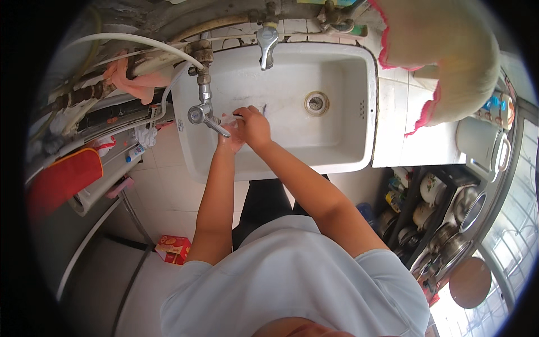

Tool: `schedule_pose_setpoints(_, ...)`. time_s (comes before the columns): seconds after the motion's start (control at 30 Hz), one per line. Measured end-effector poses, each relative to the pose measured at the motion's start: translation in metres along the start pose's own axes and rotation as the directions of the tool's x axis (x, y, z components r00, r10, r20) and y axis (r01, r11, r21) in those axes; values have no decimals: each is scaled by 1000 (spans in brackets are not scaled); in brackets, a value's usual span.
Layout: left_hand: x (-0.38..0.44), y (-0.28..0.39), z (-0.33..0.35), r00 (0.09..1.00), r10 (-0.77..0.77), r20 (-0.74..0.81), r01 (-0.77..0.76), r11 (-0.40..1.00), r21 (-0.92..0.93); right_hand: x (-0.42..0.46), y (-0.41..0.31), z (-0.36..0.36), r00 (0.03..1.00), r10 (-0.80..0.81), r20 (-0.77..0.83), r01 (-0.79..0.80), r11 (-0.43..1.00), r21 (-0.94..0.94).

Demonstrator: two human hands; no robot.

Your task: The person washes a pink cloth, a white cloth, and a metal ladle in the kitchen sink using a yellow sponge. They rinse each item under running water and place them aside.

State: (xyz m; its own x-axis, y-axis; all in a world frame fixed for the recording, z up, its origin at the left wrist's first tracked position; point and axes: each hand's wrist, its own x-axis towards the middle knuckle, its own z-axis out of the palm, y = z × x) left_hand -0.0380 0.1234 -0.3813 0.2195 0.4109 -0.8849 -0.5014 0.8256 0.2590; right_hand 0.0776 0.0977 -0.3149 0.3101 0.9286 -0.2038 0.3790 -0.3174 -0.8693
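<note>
Both hands are low inside the left part of a white ceramic sink, close beneath a chrome lever tap. My left hand looks wet, and the tap's lever partly covers it. Against it, my right hand has its fingers curled around a small dark-edged object. A pale, shiny patch shows between the hands; whether it is water or part of that object is unclear. The left fingers are mostly hidden. To the right, a round metal drain sits in the basin floor.
A second chrome tap reaches over the sink's back rim. Pink rubber gloves hang on pipes at left. Cream cloth with pink trim hangs over the right counter. Pots fill a rack; a red box lies at lower left.
</note>
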Motion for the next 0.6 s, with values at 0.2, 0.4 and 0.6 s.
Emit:
schedule_pose_setpoints(0.2, 55, 1, -58, 709, 172, 684, -201, 979, -38, -21, -8, 74, 998, 26, -54, -21, 996, 82)
schedule_pose_setpoints(0.4, -3, 7, 27, 882, 18, 471, 59, 987, -148, 38, 27, 50, 908, 408, -99, -417, 901, -120)
schedule_pose_setpoints(0.6, 31, 17, -8, 699, -9, 715, 146, 981, -130, 9, 42, 104, 956, 281, -84, -288, 954, -84)
